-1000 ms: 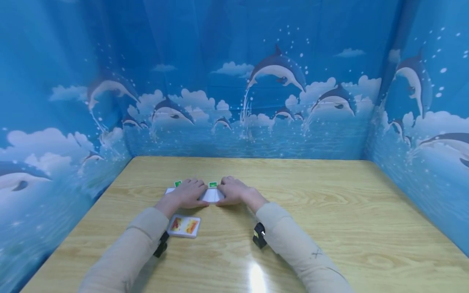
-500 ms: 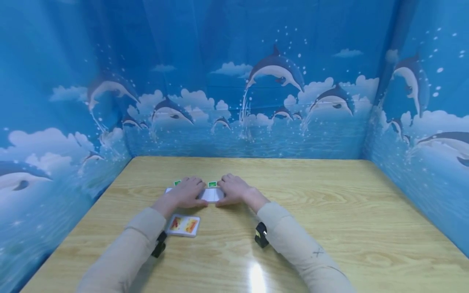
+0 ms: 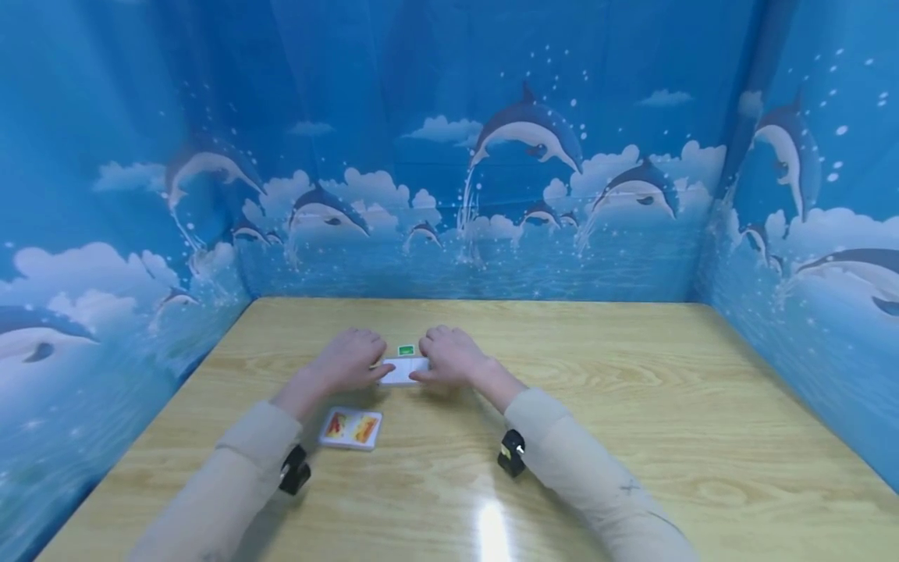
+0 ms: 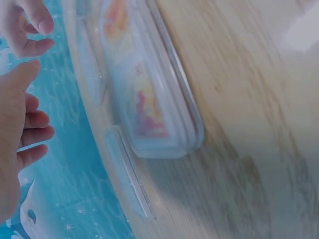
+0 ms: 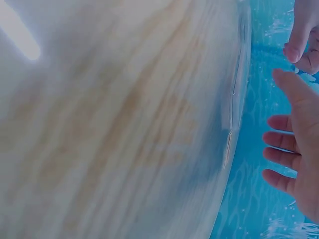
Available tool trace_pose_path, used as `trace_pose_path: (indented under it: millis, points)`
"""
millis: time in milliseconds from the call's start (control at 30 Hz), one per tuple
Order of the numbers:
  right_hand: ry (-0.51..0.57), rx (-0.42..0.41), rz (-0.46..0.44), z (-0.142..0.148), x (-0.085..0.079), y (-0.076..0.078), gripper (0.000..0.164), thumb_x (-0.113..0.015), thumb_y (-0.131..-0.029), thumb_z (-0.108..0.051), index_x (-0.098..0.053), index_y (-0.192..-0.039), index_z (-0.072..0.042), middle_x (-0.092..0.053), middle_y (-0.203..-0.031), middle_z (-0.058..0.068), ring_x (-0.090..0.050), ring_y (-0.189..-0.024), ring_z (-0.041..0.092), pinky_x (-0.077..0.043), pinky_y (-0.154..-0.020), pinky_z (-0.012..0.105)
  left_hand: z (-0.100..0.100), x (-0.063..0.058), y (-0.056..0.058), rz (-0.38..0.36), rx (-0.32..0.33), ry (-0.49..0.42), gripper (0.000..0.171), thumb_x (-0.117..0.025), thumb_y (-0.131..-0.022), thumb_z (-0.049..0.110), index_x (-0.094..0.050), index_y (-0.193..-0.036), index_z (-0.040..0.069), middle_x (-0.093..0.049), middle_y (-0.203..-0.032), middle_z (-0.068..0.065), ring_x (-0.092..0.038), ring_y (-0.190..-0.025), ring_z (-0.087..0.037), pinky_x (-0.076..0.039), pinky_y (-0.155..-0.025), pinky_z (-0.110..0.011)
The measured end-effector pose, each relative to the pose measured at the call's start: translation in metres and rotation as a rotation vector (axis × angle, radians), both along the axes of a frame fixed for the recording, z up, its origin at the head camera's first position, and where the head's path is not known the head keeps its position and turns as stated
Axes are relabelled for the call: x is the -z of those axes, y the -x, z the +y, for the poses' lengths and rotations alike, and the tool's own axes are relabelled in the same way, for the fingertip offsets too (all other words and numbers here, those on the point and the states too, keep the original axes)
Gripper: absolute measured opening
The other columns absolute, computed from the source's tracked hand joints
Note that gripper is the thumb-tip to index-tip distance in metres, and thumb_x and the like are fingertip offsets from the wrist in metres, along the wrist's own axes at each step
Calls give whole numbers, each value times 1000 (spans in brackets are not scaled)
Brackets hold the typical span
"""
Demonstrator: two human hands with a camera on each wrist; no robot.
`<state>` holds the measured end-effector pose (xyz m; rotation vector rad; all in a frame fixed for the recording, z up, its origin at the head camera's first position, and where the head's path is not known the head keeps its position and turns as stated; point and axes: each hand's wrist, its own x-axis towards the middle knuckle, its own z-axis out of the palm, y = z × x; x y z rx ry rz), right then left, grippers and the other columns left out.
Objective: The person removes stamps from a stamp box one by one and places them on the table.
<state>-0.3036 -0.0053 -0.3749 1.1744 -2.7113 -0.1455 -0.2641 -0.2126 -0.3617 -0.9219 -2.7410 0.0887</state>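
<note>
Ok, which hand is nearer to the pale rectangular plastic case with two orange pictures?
Left. The left hand is just beyond the case, apart from it; the right hand is farther off, beyond it and to the right.

Far panel (image 3: 400, 371) — wht; near case (image 3: 350, 428) — orange/red pics.

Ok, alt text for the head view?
A person's left hand and right hand flank a flat white object on a wooden table, a small green rectangle beyond it. A flat case with two orange-red pictures lies nearer the viewer. Dolphin-print cloth hangs behind.
</note>
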Motion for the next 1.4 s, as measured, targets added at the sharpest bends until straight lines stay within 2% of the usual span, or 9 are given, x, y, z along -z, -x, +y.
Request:
trace_pose_path:
  millis: [167,367,633,767,867,967,1100,1233,1400]
  points:
    - [51,28,-38,4,-4,-8,41,-51,-89,-55,-60,-85,-16,-51,-83,-3,-47,-75,14,-42,-61,29,-1,-3,-5,28,18,-12,39,-64,-86,34,-44,-58,17,-39,-59,5,-38,-54,-12,-39,-56,-32]
    - [142,10,-73,4,-13,-21,43,-54,-89,-51,-67,-99,-12,-60,-93,0,-53,-82,16,-45,-65,29,-7,-7,-13,69,49,-57,42,-66,-84,28,-40,-53,16,-35,-52,5,-32,-47,-10,-30,-47,-26]
    - [193,-48,-63,-4,-18,-39,42,-60,-86,-46,-65,-106,-10,-63,-98,3,-58,-87,18,-49,-69,30,-20,-10,-25,43,-11,-83,37,-67,-83,29,-45,-58,15,-38,-53,6,-34,-48,-10,-33,-47,-27]
    - [202,-53,-85,-10,-20,-47,44,-61,-85,-46,-63,-110,-10,-63,-102,4,-58,-90,18,-49,-70,30,-26,-12,-32,-21,-66,-88,30,-67,-83,32,-51,-66,13,-43,-57,5,-37,-51,-11,-35,-48,-27]
    - [213,-51,-119,-14,-22,-54,48,-62,-85,-47,-61,-115,-10,-62,-106,4,-58,-93,17,-50,-70,30,-28,-13,-38,-106,-122,-88,28,-67,-82,36,-57,-78,10,-51,-64,3,-42,-55,-11,-38,-51,-27]
    - [198,-48,-133,-20,-23,-61,52,-62,-83,-49,-59,-118,-10,-61,-109,4,-57,-96,17,-51,-70,29,-30,-12,-43,-155,-152,-78,35,-68,-81,41,-60,-88,8,-56,-72,1,-48,-61,-13,-43,-56,-31]
    - [148,-63,-112,-28,-22,-69,59,-61,-82,-53,-57,-121,-9,-60,-111,4,-56,-99,17,-50,-73,28,-35,-8,-52,-146,-160,-63,44,-70,-78,44,-61,-96,6,-61,-85,-4,-56,-77,-21,-48,-70,-40]
    - [108,-71,-101,-37,-19,-74,64,-60,-81,-57,-55,-124,-9,-59,-116,4,-54,-103,17,-48,-82,29,-40,-3,-59,-157,-183,-86,49,-71,-77,42,-60,-104,3,-62,-100,-11,-57,-96,-29,-44,-86,-49]
    - [70,-40,-136,-47,-12,-78,70,-59,-79,-61,-52,-127,-11,-55,-120,3,-51,-106,18,-47,-84,33,-45,0,-64,-205,-201,-95,54,-71,-76,45,-60,-109,4,-62,-105,-10,-56,-99,-29,-43,-88,-50]
